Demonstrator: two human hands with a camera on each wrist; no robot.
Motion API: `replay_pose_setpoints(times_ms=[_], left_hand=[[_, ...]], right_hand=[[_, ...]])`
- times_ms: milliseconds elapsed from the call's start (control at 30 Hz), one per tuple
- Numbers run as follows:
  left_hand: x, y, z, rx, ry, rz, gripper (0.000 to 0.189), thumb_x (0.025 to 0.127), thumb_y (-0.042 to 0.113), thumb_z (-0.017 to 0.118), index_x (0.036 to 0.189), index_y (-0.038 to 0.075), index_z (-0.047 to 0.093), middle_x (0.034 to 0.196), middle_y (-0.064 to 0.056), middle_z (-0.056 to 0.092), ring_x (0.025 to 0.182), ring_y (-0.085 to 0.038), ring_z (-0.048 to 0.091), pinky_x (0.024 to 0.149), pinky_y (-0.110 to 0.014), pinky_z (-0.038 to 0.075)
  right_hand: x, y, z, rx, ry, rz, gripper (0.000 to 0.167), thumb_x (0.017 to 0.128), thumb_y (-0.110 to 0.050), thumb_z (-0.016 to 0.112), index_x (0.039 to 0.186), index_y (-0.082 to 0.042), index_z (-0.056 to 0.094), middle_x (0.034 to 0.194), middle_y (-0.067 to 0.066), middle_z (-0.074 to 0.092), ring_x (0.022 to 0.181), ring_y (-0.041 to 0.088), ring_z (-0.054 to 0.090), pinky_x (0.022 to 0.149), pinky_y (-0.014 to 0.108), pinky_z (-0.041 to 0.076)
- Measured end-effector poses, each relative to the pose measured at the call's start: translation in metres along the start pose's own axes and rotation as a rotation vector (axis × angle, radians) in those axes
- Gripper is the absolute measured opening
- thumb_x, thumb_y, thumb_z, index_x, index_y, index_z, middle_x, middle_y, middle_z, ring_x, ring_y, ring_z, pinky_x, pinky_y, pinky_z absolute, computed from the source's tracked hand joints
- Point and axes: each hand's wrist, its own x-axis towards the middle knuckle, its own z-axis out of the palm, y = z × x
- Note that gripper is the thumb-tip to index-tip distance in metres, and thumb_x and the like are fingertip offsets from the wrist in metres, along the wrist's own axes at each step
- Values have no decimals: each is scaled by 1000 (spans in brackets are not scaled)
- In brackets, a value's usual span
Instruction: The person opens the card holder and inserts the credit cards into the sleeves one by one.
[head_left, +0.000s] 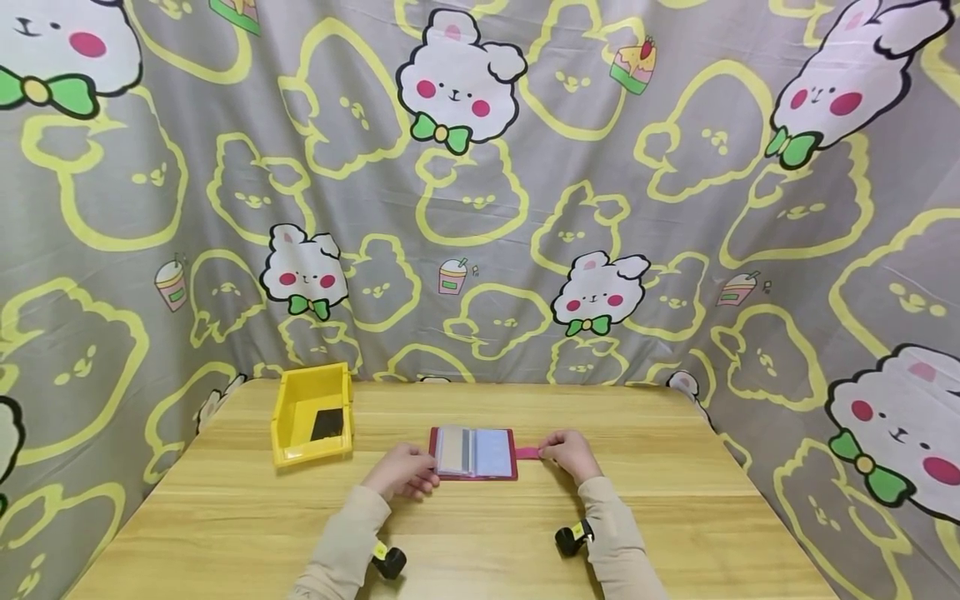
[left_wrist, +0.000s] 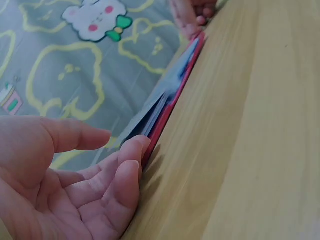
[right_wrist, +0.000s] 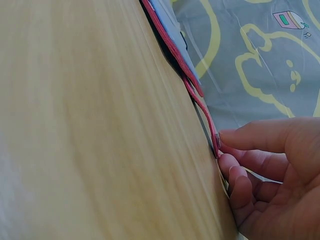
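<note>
A red card holder (head_left: 516, 457) lies spread open on the table, its clear sleeves (head_left: 492, 452) facing up. In the left one, a beige and grey card or sheet (head_left: 454, 451) shows. My left hand (head_left: 408, 472) is at the holder's left edge. The left wrist view has its fingers (left_wrist: 127, 180) loosely bent beside the red cover (left_wrist: 167, 107), with the thumb apart from them. On the other side, my right hand (head_left: 572, 454) pinches the end of the pinkish-red strap (head_left: 527, 453) between thumb and fingers, as the right wrist view also has it (right_wrist: 216, 140).
A yellow bin (head_left: 311, 454) stands at the back left of the wooden table (head_left: 645, 517), with a flat black item (head_left: 327, 424) inside. A patterned grey curtain (head_left: 495, 217) hangs behind the table. Black wrist cameras (head_left: 390, 562) are strapped on both sleeves.
</note>
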Motion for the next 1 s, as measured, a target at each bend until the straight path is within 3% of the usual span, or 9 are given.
replay_pose_setpoints(times_ms=[300, 600, 800, 1000], left_hand=[[-4, -3, -21, 1, 13, -2, 29, 92, 15, 58, 109, -8, 56, 82, -10, 68, 61, -13, 61, 56, -28, 55], [-19, 19, -49, 16, 37, 37, 36, 95, 17, 55, 118, -11, 52, 92, -15, 66, 68, -14, 61, 61, -27, 52], [-36, 37, -79, 49, 137, 78, 34, 97, 21, 56, 119, -6, 56, 96, -13, 68, 76, -14, 65, 68, -30, 55], [-44, 47, -115, 59, 255, 102, 41, 99, 23, 54, 125, -8, 51, 89, -4, 65, 76, -11, 63, 67, -26, 55]], right_hand=[[-1, 1, -3, 4, -8, 12, 6, 84, -6, 69, 87, -1, 71, 88, 11, 67, 67, 16, 50, 59, 26, 40], [1, 3, -5, 2, 0, 6, 6, 83, -5, 69, 86, -1, 71, 84, 8, 67, 64, 14, 48, 57, 25, 40], [0, 2, -2, -2, -1, -2, 7, 82, -5, 70, 87, 0, 72, 87, 11, 68, 66, 15, 50, 58, 25, 41], [1, 2, 0, -4, -3, 2, 7, 82, -5, 70, 86, 0, 71, 89, 11, 68, 68, 16, 50, 59, 25, 41]])
